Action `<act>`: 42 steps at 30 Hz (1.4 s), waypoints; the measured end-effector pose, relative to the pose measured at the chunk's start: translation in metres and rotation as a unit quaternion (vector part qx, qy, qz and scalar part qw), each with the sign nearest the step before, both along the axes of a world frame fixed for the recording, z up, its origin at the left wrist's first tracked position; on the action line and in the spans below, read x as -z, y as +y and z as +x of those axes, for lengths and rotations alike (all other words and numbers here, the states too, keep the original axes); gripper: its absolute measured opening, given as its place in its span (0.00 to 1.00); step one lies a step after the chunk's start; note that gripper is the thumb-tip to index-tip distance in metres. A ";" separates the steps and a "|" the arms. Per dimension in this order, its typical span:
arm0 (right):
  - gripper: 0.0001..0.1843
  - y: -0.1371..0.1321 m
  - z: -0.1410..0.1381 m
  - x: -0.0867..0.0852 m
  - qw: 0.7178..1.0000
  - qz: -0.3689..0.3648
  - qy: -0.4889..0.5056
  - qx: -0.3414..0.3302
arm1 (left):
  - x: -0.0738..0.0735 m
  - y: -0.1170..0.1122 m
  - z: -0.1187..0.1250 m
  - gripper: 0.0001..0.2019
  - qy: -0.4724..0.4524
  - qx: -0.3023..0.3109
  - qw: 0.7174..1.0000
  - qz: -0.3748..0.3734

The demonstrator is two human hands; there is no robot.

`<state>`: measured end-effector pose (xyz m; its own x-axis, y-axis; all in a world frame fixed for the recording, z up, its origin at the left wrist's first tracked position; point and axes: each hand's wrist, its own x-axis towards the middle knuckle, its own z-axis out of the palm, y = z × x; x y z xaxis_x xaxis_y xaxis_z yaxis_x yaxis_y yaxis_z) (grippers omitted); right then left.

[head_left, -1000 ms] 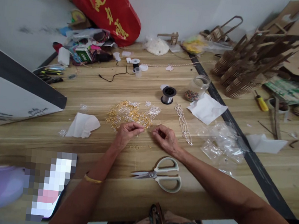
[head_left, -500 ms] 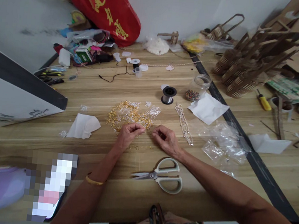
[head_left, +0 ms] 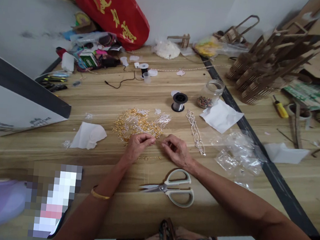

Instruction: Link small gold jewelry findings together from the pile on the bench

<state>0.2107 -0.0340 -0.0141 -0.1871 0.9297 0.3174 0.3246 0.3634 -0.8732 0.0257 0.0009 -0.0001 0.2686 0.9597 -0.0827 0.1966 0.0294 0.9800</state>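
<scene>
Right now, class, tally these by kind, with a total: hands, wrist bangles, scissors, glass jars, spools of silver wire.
Hands: 2 (left hand, right hand)
Wrist bangle: 1
Scissors: 1
Glass jar: 1
Spool of silver wire: 1
Total: 6

A wood-grain tabletop (head_left: 128, 215), crossed on the right by a dark strip (head_left: 280, 190). Near its middle lies a loose pile of small gold and silver pieces (head_left: 138, 122), with a thin gold strand (head_left: 152, 158) just in front. Closer to the front edge rest scissors (head_left: 165, 189) with pale handles, blades pointing left. Behind the pile stands a black spool of wire (head_left: 179, 105); to the right are a silver chain (head_left: 195, 133), a glass jar (head_left: 214, 88) holding beads (head_left: 204, 101), a white sheet (head_left: 221, 116) and clear plastic bags (head_left: 237, 154). At left lie a crumpled white sheet (head_left: 88, 135) and a pixelated phone (head_left: 59, 197). Brown woven baskets (head_left: 248, 86) stand far right.
</scene>
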 end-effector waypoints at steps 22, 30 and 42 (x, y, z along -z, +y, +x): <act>0.06 -0.004 0.000 0.001 0.999 0.036 -0.023 -0.007 | 0.003 -0.004 0.005 0.11 -0.008 0.027 0.999 -0.022; 0.04 -0.004 0.000 0.004 0.997 0.069 -0.029 -0.012 | -0.001 -0.006 0.007 0.10 -0.005 0.015 1.000 -0.027; 0.05 -0.004 -0.001 0.004 0.997 0.075 -0.032 -0.014 | -0.001 -0.008 0.008 0.09 0.020 0.015 1.000 0.007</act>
